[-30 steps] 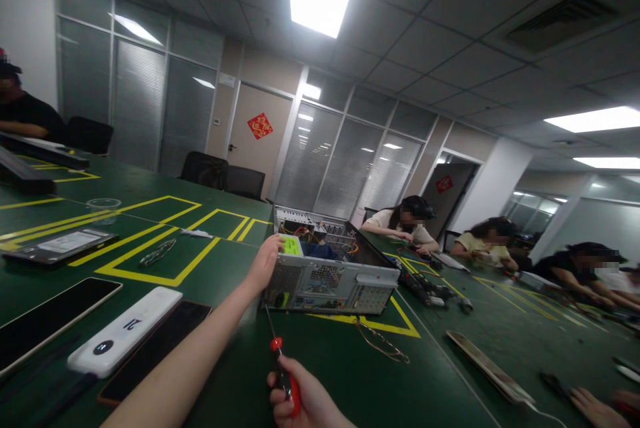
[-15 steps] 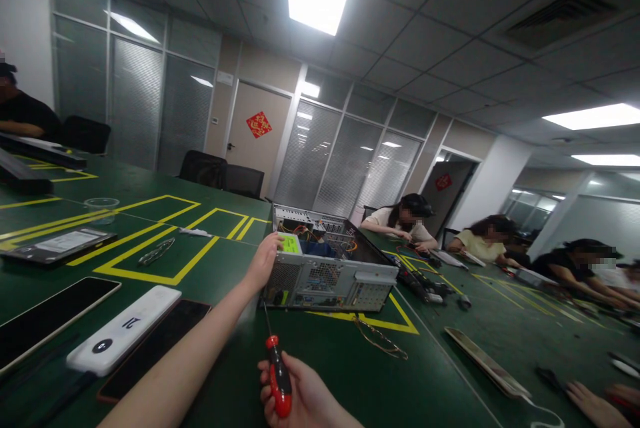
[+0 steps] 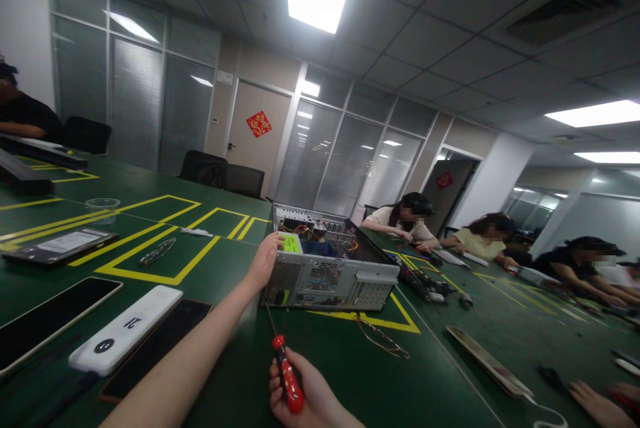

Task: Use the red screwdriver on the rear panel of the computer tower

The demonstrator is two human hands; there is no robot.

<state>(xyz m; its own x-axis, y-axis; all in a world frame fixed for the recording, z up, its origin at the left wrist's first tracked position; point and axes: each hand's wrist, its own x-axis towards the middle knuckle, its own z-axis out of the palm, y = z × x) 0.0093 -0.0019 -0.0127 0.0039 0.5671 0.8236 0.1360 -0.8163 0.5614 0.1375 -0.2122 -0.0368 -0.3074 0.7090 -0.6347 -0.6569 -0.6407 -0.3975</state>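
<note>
An open grey computer case (image 3: 330, 268) lies on its side on the green table (image 3: 320, 375), inside a yellow taped outline. My left hand (image 3: 265, 261) reaches out and grips the case's near left corner by the power supply with a green label. My right hand (image 3: 310, 401), low at the frame's bottom, is closed around a red-handled screwdriver (image 3: 285, 371); its thin shaft points up towards the case's rear panel without touching it.
A white power bank (image 3: 125, 338), two dark phones (image 3: 50, 318) and a tablet (image 3: 60, 245) lie to the left. A plastic cup (image 3: 103, 205) stands farther back. Several seated people work along the right side; a flat panel (image 3: 487, 361) and another person's hand (image 3: 595, 405) lie at right.
The right hand has shifted the screwdriver slightly, down-left and then back to the right. The left hand has stayed on the case.
</note>
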